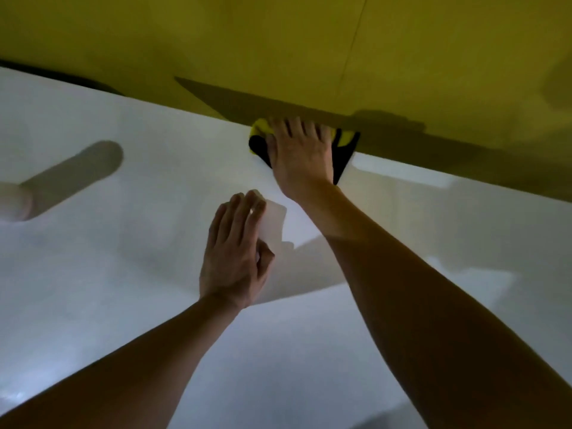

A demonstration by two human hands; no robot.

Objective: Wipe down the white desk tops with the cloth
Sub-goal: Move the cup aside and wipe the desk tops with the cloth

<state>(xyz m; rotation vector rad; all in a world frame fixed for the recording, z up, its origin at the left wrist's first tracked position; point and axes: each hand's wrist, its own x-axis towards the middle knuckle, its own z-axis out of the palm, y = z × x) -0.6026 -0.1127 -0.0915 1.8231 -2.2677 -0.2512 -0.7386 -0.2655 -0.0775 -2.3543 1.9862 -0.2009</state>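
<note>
Head view: the white counter fills the lower and left parts of the frame, meeting a yellow partition that runs across the top. At upper centre, the right hand lies flat with straight, spread fingers pressing on the cloth, a yellow and black rag bunched right against the foot of the partition where it meets the counter. The cloth shows on both sides of that hand. Just below, at the centre of the frame, the left hand has its fingers extended and its thumb curled, gripping a small white card-like item whose nature I cannot tell. At the left edge stands a pale rounded object, blurred, casting a long shadow across the counter.
</note>
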